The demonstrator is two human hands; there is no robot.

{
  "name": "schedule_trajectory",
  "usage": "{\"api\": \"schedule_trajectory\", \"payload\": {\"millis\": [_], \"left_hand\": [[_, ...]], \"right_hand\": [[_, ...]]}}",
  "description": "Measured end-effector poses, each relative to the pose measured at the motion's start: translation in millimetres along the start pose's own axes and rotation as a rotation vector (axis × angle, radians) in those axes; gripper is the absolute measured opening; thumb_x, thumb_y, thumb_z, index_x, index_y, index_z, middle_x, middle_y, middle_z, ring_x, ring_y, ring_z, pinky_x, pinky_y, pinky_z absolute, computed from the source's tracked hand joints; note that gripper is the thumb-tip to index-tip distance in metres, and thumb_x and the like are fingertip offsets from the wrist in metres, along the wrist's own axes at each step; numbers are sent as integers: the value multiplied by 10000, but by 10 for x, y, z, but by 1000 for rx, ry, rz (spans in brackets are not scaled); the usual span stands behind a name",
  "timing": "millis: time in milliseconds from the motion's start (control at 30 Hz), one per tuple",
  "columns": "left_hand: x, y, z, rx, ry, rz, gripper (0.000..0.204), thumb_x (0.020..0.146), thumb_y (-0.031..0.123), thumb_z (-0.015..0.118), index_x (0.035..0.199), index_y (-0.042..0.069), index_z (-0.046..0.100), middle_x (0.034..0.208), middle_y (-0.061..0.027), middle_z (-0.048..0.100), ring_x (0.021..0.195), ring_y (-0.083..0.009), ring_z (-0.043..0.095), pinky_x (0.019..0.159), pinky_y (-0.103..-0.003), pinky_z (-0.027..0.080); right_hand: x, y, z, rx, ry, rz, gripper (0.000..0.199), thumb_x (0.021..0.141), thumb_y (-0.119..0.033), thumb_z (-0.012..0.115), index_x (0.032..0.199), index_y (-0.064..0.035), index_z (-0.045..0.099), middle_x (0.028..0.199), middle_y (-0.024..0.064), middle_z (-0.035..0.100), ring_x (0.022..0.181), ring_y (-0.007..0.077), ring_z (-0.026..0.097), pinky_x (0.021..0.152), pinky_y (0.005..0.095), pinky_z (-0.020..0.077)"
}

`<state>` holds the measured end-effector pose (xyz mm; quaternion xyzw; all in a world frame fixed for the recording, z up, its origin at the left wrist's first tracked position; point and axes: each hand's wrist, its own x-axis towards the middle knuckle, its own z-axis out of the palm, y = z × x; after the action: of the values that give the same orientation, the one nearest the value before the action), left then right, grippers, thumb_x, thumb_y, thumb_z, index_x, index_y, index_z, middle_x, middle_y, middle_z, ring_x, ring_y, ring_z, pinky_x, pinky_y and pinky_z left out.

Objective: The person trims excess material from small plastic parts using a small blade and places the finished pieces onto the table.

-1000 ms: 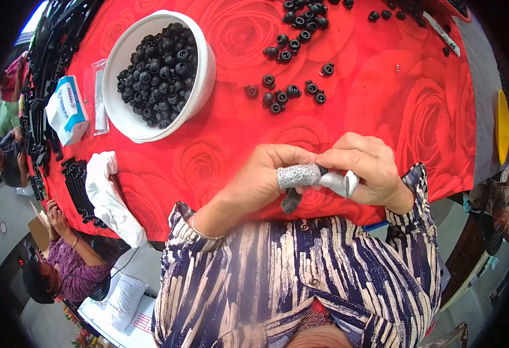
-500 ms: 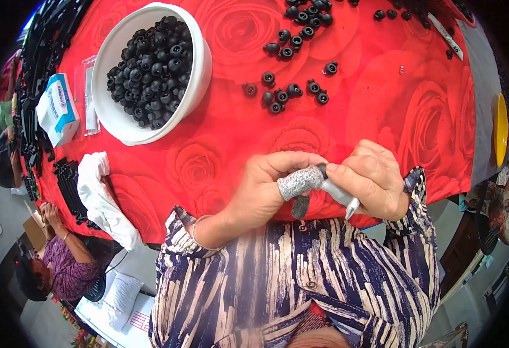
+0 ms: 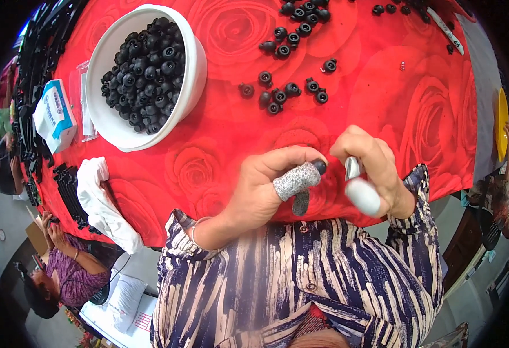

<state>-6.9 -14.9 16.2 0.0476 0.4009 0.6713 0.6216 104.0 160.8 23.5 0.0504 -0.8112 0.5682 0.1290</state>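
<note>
My left hand [image 3: 254, 194] pinches a small round black knob-like part [image 3: 319, 167] between thumb and fingers. A grey speckled wrap [image 3: 297, 181] covers one of its fingers, and a darker grey wrap [image 3: 301, 203] shows below. Just to the right, apart from the part, my right hand [image 3: 376, 162] is curled closed around a white, round-ended object [image 3: 363, 196]. A silvery-white piece [image 3: 353, 168] shows between its fingers; whether the two are one thing is unclear. Loose black knob-like parts [image 3: 273, 108] lie on the red cloth beyond my hands.
At the left stands a white bowl [image 3: 196, 75] heaped with black parts. Near it are a tissue pack [image 3: 57, 116], a white cloth [image 3: 101, 197] and stacked black strips [image 3: 69, 191]. A white marked strip [image 3: 444, 30] lies far right. Another person [image 3: 72, 267] sits at left.
My right hand has drawn away from the black part and turned, showing the white rounded end. The left hand keeps its pinch, and more of the black part is visible.
</note>
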Motion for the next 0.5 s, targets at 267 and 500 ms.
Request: {"api": "schedule_trajectory", "payload": {"millis": [267,500], "left_hand": [[34,-54,-4,17,14,41,241,867,57,597,1100,-6,594,902,-5,607,766,-47,546,621,-192,457],[44,-61,-8,72,30,79,247,871,64,593,1107,-9,592,894,-6,606,750,-50,547,604,-197,457]], "right_hand": [[-25,19,55,-53,17,152,174,831,-21,528,993,40,506,796,119,533,641,228,518,577,314,408],[-24,21,56,-75,23,145,167,827,-23,545,978,40,511,769,119,526,629,231,519,554,321,409]]}}
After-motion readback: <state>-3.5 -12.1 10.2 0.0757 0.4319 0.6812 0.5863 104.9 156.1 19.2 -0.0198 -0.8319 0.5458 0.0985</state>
